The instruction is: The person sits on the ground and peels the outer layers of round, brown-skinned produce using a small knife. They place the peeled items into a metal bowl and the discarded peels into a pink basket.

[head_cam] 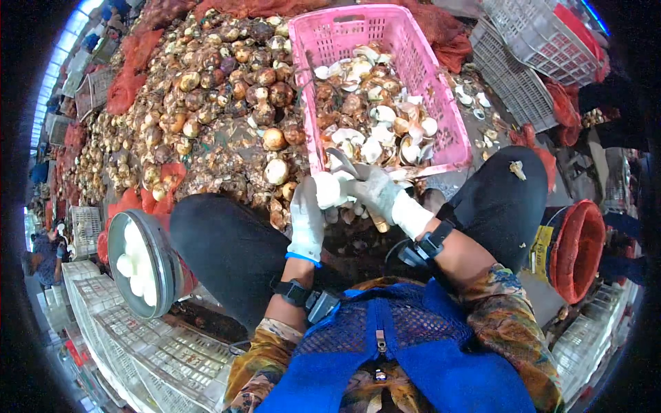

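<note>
Between my gloved hands, just before the near rim of a pink plastic crate (457, 157), is a peeled white onion (328, 190). My left hand (307, 209) holds the onion from its left side. My right hand (376, 187) is against its right side, with the fingers bent over it. From under the right palm sticks out a tan handle (381, 223), seemingly of a small knife; its blade is hidden. Onion skins and white outer layers (371, 149) lie in the crate. Unpeeled onions (273, 139) are heaped to the crate's left.
A metal bucket (166, 268) with peeled onions (135, 268) stands by my left knee. Beyond my right knee is a bucket lined with red mesh (578, 253). White plastic crates (155, 330) stand at lower left; more white crates (516, 77) are stacked at upper right.
</note>
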Demonstrator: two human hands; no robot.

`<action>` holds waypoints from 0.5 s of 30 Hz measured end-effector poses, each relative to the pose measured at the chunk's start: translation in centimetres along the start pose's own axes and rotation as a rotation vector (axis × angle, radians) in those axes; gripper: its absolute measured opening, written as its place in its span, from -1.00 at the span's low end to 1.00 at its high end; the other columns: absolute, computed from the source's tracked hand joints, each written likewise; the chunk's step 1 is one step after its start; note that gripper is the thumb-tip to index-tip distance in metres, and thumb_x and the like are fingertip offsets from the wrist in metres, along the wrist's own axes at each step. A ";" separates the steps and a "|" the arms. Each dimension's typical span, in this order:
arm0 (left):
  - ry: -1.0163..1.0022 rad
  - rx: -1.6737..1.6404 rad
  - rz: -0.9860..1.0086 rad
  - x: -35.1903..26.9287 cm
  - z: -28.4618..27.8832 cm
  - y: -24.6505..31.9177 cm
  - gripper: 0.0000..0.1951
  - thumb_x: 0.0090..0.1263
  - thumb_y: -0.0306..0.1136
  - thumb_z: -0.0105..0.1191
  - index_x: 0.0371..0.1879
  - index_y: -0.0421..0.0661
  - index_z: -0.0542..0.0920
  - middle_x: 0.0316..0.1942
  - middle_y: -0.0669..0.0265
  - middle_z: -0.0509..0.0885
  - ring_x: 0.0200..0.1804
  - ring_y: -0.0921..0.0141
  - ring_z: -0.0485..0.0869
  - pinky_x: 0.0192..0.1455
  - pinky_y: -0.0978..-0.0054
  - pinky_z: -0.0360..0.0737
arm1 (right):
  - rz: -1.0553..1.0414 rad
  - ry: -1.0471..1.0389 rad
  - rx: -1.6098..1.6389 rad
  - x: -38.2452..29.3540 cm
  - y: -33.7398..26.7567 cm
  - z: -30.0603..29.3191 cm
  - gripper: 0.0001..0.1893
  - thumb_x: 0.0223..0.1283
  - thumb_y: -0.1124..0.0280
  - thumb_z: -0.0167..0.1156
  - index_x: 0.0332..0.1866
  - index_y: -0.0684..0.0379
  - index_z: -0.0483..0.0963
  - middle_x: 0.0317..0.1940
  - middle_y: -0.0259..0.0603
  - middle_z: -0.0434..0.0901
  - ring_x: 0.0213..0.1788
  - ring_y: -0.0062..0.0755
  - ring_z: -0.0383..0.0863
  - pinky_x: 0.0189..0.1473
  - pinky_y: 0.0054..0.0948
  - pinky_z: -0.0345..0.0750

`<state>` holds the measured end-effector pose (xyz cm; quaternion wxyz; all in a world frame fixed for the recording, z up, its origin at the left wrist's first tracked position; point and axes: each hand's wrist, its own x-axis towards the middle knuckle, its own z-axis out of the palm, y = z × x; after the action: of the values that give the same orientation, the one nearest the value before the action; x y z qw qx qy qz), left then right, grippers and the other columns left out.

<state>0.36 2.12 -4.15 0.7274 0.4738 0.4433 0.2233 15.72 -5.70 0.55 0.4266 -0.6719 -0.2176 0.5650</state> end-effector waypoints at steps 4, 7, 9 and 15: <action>-0.036 -0.496 -0.069 -1.9 -0.8 2.8 -0.43 0.46 0.28 -0.19 -0.05 -0.02 0.57 -0.41 0.30 0.66 -0.46 0.37 0.59 -0.56 0.43 0.44 | 0.008 0.058 0.005 -1.0 -1.9 -0.5 -0.57 0.16 0.38 0.18 0.14 0.31 0.52 -0.39 -0.20 0.65 -0.56 -0.52 0.55 -0.52 -0.47 0.53; 0.001 -0.881 -0.119 -3.7 -2.5 5.1 -0.35 0.35 0.41 -0.09 -0.06 0.00 0.58 -0.34 0.25 0.67 -0.40 0.33 0.61 -0.36 0.37 0.62 | -0.244 0.230 -0.092 1.6 0.7 -2.2 -0.41 0.25 0.27 0.22 0.34 0.31 0.34 -0.20 -0.19 0.64 -0.46 -0.53 0.60 -0.49 -0.50 0.53; -0.200 -1.098 -0.067 -4.3 -4.0 7.9 -0.40 0.33 0.33 0.03 -0.04 -0.01 0.58 -0.25 0.23 0.67 -0.38 0.31 0.63 -0.29 0.37 0.67 | -0.274 0.282 0.134 0.4 0.3 -3.6 -0.33 0.32 0.20 0.21 0.48 0.23 0.24 -0.06 -0.21 0.64 -0.43 -0.54 0.63 -0.50 -0.53 0.52; 0.308 -1.211 0.810 -5.4 -19.8 14.5 -0.52 0.47 -0.04 0.03 0.18 -0.14 0.48 0.08 0.17 0.61 0.03 0.25 0.62 0.09 0.34 0.62 | -0.102 0.273 0.286 -0.6 1.8 -7.4 -0.52 0.36 0.14 0.11 0.26 0.20 0.50 -0.30 -0.34 0.61 -0.45 -0.60 0.53 -0.50 -0.56 0.47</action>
<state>-17.94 14.36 7.98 0.6516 0.0798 0.1302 0.7431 22.21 -9.54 -0.60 0.5715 -0.6627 -0.1092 0.4715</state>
